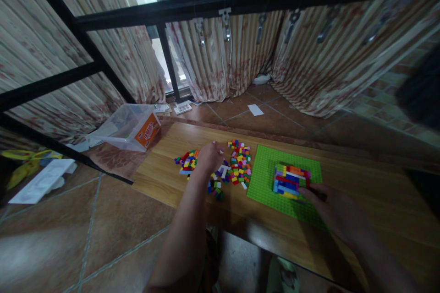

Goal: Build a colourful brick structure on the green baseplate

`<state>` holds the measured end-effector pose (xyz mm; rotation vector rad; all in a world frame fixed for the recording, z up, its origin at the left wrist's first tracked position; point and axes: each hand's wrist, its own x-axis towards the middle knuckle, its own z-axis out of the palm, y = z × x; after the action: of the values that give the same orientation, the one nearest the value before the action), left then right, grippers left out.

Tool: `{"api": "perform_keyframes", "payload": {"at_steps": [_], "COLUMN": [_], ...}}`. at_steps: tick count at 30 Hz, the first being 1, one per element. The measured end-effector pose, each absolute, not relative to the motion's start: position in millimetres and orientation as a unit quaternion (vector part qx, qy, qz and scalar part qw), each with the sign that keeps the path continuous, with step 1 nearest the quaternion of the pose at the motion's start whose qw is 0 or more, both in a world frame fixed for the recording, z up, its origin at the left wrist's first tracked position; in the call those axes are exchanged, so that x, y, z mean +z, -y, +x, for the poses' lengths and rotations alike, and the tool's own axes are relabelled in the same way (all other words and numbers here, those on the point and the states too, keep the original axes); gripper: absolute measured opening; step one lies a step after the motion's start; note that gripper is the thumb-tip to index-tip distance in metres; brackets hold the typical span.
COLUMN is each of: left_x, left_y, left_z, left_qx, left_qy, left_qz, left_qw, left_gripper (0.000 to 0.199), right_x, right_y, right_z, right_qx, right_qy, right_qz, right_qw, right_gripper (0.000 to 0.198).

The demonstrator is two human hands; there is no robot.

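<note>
My left hand is over loose toy building bricks, fingers curled together and pointing down. Whatever sits at its fingertips is too small and blurred to name. On the wooden tabletop to the right lies a green studded baseplate. A low build of building bricks in blue, red, orange, yellow and light blue rests on the plate. Gripping the right edge of this build is my right hand, thumb and fingers closed about it. The hand partly hides that side of the build.
More loose bricks lie left of my left hand. A clear plastic box with an orange label is on the floor beyond the table's left end. A black metal frame with hanging clips crosses above, before striped curtains.
</note>
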<state>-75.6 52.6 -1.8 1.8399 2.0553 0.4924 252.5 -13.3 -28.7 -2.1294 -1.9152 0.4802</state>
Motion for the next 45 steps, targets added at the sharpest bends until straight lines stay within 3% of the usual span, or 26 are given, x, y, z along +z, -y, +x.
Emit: {"api": "perform_keyframes", "payload": {"at_steps": [7, 12, 24, 32, 37, 45], "left_x": [-3, -2, 2, 1, 5, 10], "left_y": [-55, -51, -48, -52, -51, -47], "left_z": [-87, -95, -78, -69, -70, -34], "left_qx": [0.197, 0.153, 0.118, 0.107, 0.181, 0.264], "left_qy": [-0.746, -0.733, -0.731, -0.729, -0.691, -0.548], "left_qz": [0.616, 0.635, 0.652, 0.659, 0.686, 0.755], "left_qw": [0.157, 0.191, 0.166, 0.152, 0.139, 0.245], "left_gripper": [0.033, 0.033, 0.034, 0.020, 0.019, 0.018], "right_x": [-26, -23, -27, -26, -22, -18], "right_y": [15, 16, 18, 18, 19, 19], "right_z": [250, 247, 248, 246, 242, 236], "right_qx": [0.163, 0.166, 0.149, 0.154, 0.157, 0.140], "right_qy": [0.650, 0.659, 0.665, 0.660, 0.662, 0.668], "right_qz": [-0.733, -0.725, -0.723, -0.728, -0.726, -0.724], "right_qw": [0.116, 0.115, 0.116, 0.106, 0.105, 0.100], "right_gripper": [0.056, 0.052, 0.053, 0.053, 0.048, 0.043]}}
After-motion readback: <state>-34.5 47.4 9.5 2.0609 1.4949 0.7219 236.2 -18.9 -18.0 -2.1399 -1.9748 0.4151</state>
